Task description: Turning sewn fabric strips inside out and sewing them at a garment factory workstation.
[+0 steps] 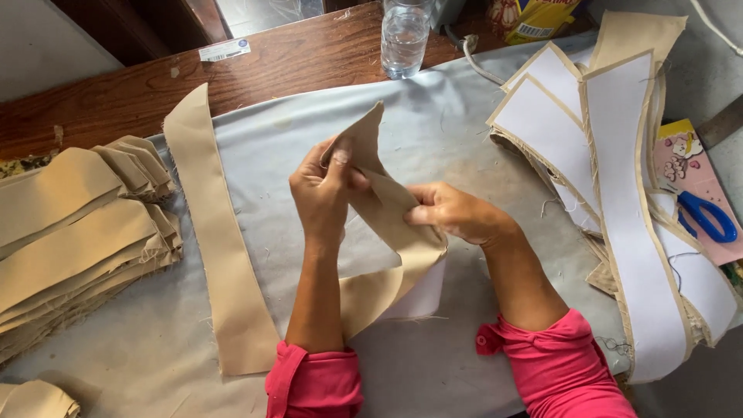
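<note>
From my seat I see a stack of tan pieces at far left, then a long tan strip lying flat. My left hand and right hand both pinch a folded tan fabric piece above the grey cloth; white-lined pieces and blue scissors lie right.

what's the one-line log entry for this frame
left hand: pinching tan fabric piece | right hand: gripping same piece | beside: tan strip, blue scissors
</note>
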